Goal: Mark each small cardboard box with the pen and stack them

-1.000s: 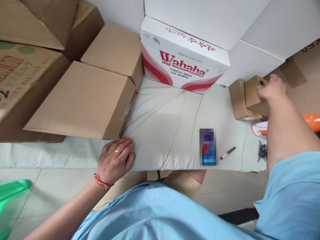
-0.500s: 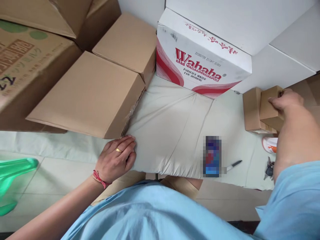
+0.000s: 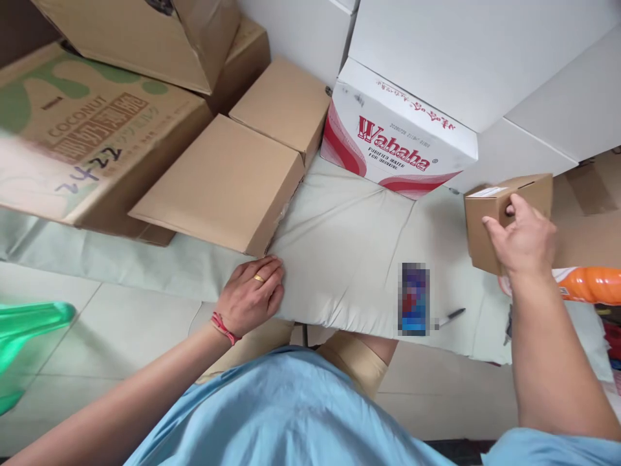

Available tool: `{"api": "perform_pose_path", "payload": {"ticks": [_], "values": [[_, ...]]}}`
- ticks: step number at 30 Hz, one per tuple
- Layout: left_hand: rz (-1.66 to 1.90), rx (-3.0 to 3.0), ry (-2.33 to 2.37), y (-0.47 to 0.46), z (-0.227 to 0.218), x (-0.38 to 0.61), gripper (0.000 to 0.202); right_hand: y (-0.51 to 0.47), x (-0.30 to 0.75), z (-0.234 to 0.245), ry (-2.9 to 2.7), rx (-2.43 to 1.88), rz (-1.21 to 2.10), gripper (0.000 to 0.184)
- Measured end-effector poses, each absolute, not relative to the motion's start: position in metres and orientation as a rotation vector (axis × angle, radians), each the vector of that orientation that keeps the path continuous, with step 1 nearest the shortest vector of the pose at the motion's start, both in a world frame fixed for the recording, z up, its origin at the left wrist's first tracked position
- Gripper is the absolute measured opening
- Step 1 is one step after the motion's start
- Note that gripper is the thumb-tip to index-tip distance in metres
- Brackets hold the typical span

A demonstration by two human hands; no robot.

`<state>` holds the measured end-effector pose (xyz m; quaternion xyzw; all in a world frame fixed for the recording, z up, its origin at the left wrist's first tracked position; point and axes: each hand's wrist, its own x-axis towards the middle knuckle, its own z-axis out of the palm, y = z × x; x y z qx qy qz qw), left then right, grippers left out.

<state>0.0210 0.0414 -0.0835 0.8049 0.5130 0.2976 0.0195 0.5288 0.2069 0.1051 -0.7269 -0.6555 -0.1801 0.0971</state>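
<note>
My left hand (image 3: 252, 288), with a ring and a red wrist cord, lies palm down on the cloth at the table's front edge. Its fingers are stretched out and hold nothing, close by the lower corner of a flat brown carton (image 3: 223, 184). At the right, my right hand (image 3: 526, 236) grips a small cardboard box (image 3: 480, 233). The thumb lies along one face and the fingers bend at a dark opening. A white label (image 3: 488, 192) shows on the box's top; the palm hides its near side.
A Wahaha water carton (image 3: 395, 145) stands at the back. A printed coconut carton (image 3: 104, 129) lies at the left. Nearer me are a blurred-out phone-like item (image 3: 414, 299), a pen (image 3: 452, 316) and an orange bottle (image 3: 589, 285). Pale cloth (image 3: 349, 259) covers the table.
The view has swung somewhat left. My right hand has drawn the small box nearer and turned it, so its label shows on top. More of the orange bottle is visible. My left hand stays put.
</note>
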Motion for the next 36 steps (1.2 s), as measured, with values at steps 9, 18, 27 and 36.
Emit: {"api": "perform_pose_path", "payload": {"ticks": [9, 18, 27, 36], "values": [[0.989, 2.588, 1.584, 0.043, -0.084, 0.023, 0.022, 0.087, 0.351, 0.089, -2.688, -1.133, -0.086, 0.047], [0.943, 2.552, 1.619, 0.044, -0.085, 0.025, 0.020, 0.022, 0.291, 0.030, -2.182, -1.142, 0.236, 0.033], [1.128, 1.893, 1.580, 0.037, -0.067, 0.032, 0.027, -0.058, 0.437, -0.009, -0.830, -1.948, 0.263, 0.043], [0.931, 1.343, 1.350, 0.042, -0.043, 0.062, 0.064, -0.021, 0.355, -0.033, -1.309, -1.737, 0.640, 0.064]]}}
